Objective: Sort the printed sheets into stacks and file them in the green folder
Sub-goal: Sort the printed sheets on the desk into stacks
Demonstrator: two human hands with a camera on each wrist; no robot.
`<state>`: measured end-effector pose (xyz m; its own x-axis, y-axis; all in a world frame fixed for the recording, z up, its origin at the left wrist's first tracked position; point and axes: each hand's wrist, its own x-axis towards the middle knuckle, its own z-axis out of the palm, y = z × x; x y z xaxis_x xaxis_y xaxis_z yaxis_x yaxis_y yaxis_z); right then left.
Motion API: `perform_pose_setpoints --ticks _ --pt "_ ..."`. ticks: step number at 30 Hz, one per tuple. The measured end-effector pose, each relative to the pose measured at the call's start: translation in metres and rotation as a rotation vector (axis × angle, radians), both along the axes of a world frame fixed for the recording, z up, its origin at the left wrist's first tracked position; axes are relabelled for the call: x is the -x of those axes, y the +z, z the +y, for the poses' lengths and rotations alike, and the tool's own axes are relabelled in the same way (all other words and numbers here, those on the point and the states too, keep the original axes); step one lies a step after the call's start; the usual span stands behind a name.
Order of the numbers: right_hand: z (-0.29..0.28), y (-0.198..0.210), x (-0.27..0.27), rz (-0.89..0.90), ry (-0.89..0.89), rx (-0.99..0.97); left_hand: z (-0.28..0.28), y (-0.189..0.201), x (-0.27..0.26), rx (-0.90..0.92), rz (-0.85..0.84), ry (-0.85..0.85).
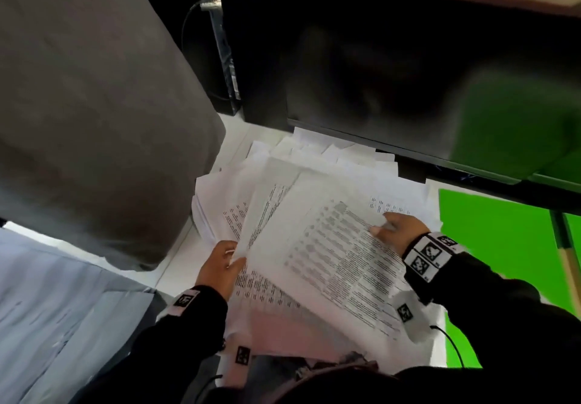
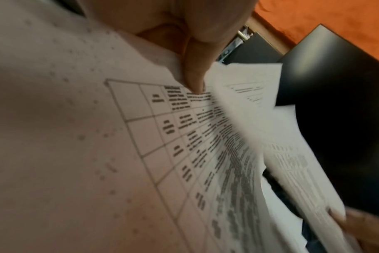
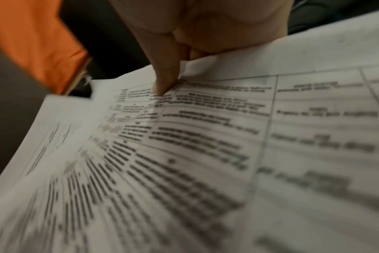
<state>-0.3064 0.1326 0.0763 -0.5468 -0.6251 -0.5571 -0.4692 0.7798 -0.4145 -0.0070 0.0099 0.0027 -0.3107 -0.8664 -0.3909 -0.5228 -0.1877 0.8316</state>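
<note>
Pinched w/ both hands, left hand (image 1: 220, 266) & right hand (image 1: 397, 230) fingers clamped on fanned printed sheets (image 1: 330, 259) above worktop (image 1: 179, 255), green folder (image 1: 496, 240) just right; risked slipping, mixing stacks.

1. Under my fingers (image 1: 382, 226), the printed sheets (image 1: 330, 255) are thin matt white paper, smooth, with grey-black print.
2. Just right of my right hand (image 1: 397, 230), the green folder (image 1: 496, 246) looks smooth and evenly coloured.
3. Beyond my fingers, the monitor (image 1: 393, 67) has a dark, faintly glossy screen.
4. Left of my left hand (image 1: 218, 270), the tabletop (image 1: 176, 265) is smooth white.
</note>
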Motion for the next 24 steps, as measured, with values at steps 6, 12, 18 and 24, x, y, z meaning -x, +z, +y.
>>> perform_pose_setpoints --ticks 6,12,18,24 --pt "0.010 -0.015 0.031 -0.055 -0.194 0.144 0.004 0.013 0.025 -0.008 0.152 0.077" --pt "0.013 -0.037 0.037 -0.180 -0.283 0.227 0.027 0.016 0.060 -0.086 0.280 0.077" --pt "0.029 -0.040 0.036 -0.135 -0.251 0.169 0.053 0.014 0.080 -0.197 0.188 0.014" --pt "0.049 -0.061 0.043 -0.086 -0.421 0.183 0.022 -0.012 0.062 0.078 -0.321 0.175"
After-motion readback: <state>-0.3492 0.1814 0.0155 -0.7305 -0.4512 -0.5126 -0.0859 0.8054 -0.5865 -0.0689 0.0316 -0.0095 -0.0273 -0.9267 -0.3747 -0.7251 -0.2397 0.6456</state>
